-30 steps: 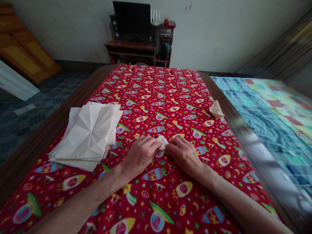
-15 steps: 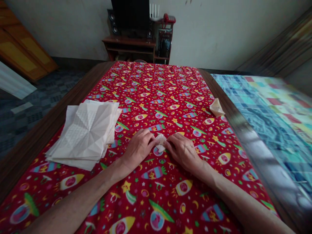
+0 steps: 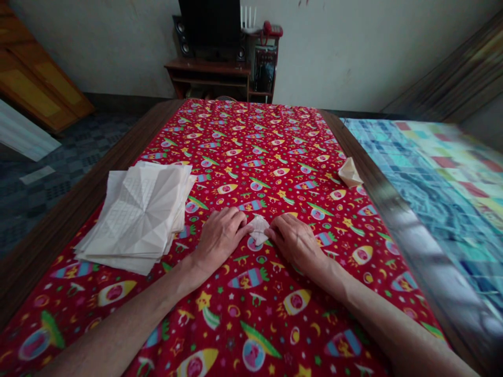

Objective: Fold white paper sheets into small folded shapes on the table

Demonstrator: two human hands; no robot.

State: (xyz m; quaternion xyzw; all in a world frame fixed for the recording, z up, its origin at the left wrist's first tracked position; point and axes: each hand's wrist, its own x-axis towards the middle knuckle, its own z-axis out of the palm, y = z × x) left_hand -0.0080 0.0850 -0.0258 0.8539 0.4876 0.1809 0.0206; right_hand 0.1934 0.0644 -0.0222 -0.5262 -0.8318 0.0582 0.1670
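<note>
Folded paper (image 3: 259, 229) between grips of left hand (image 3: 220, 238) and right hand (image 3: 295, 242)

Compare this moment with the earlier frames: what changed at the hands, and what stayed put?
The small folded paper, a second ago lifted and bunched between the fingertips, now lies flatter on the red cloth. The left hand and right hand kept hold of its two sides and barely shifted. The paper stack and the folded piece by the right edge stayed put.
</note>
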